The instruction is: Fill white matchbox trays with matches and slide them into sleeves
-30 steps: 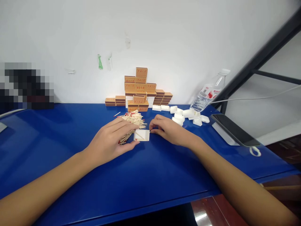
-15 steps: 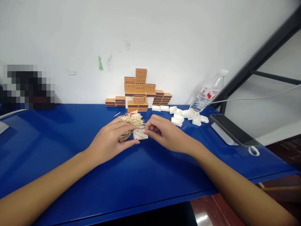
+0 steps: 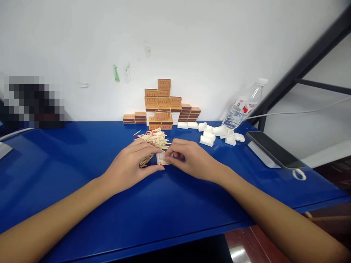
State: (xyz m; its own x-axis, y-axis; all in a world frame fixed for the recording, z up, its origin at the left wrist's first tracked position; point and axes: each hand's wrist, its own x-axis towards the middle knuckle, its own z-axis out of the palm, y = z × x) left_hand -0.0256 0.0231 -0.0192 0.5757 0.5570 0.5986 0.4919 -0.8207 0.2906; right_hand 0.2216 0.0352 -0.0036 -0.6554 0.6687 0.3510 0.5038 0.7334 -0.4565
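Note:
A small white matchbox tray [image 3: 161, 159] lies on the desk between my hands, with a few matchsticks in it. My left hand [image 3: 131, 160] grips its left end, fingers along the far side and thumb along the near side. Over the tray's right part, my right hand [image 3: 189, 159] is closed in a pinch, with its fingertips inside or just above the tray. Anything in that pinch is too small to make out. Beyond and partly under my left hand spreads a heap of loose red-tipped matchsticks [image 3: 156, 137].
Orange matchboxes [image 3: 163, 102] stand stacked against the wall. Several white trays [image 3: 206, 140] lie to their right, near a leaning water bottle [image 3: 244, 104]. A phone [image 3: 275, 149] rests on a white block at the right. The blue desk [image 3: 153, 215] has its front edge nearest me.
My right hand has moved slightly left and down, further over the tray. My left hand keeps its grip on the tray. The view has shifted a little.

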